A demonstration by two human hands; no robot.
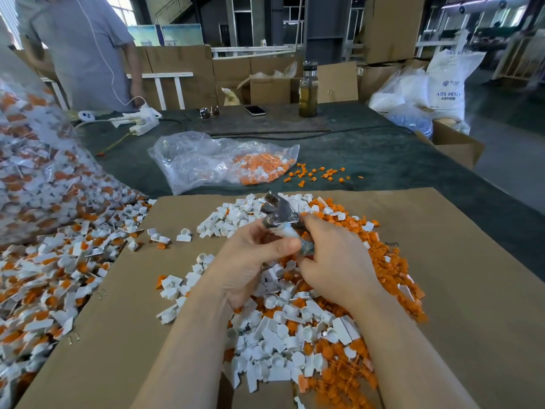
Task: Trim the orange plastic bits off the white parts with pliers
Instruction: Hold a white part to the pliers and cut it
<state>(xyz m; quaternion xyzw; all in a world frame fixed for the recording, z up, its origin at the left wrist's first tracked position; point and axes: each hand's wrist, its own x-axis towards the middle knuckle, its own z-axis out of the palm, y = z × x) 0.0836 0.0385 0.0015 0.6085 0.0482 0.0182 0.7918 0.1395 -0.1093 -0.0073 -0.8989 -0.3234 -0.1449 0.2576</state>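
The table [368, 149], dark green cloth on top, carries a flat cardboard sheet [124, 335] w/ a big mixed heap: white parts [277, 338] toward the centre and left, orange bits [392, 261] piled mostly to the right. On the left a large clear bag [38, 178] spills untrimmed white-and-orange pieces onto the cardboard; a smaller clear bag [224, 160] lies further back, a few orange scraps just beside it. Behind that, a bottle [308, 90], a phone [255, 110] and a person in a grey shirt [85, 51]. Above the heap both hands meet: left hand [250, 258] curls round the pliers [280, 212] (metal head pointing away, jaws apart), right hand [333, 261] pinches at the handles, where something white shows between the fingers, too hidden to ID.
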